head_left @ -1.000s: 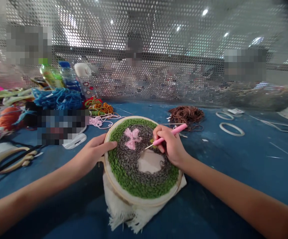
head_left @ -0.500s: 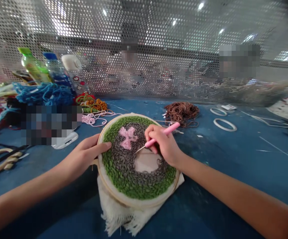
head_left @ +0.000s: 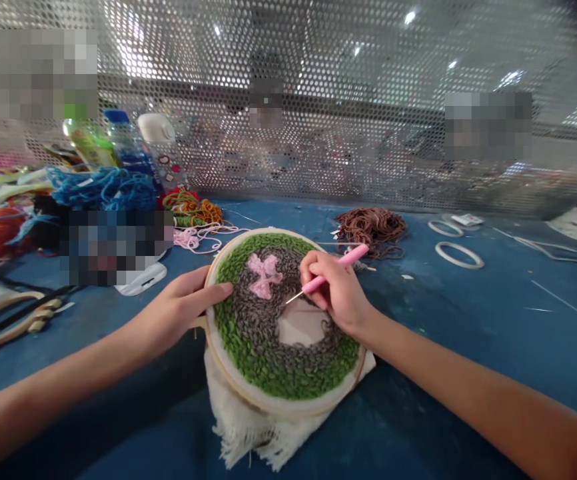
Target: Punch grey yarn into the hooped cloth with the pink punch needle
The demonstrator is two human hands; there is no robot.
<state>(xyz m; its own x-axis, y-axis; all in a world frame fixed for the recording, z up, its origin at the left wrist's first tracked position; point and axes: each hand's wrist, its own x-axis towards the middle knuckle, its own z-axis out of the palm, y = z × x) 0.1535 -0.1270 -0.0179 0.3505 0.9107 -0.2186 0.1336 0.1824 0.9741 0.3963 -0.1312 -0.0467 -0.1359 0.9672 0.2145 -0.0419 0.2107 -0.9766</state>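
A round wooden embroidery hoop point(head_left: 288, 408) holds white cloth covered in green and dark grey yarn loops, with a pink flower shape point(head_left: 264, 275) at upper left and a bare patch point(head_left: 298, 325) near the middle. My left hand point(head_left: 183, 303) grips the hoop's left rim, thumb on top of the green loops, other fingers hidden beneath. Closed around a pink punch needle point(head_left: 338, 268), my right hand point(head_left: 336, 290) rests over the right part of the loops. The needle's metal tip is at the upper left edge of the bare patch. Fringed cloth hangs below the hoop.
Brown yarn point(head_left: 371, 228) and white rings point(head_left: 459, 255) lie beyond the hoop on the blue table point(head_left: 468, 333). Blue yarn point(head_left: 103, 189), bottles point(head_left: 128, 143) and pink yarn point(head_left: 191, 239) are at back left. Another hoop point(head_left: 13, 327) lies far left. A perforated metal screen point(head_left: 343, 147) stands behind.
The whole view has shifted slightly, so everything appears a little farther right. Both hands keep their holds, and the needle tip is still by the bare patch's upper left edge.
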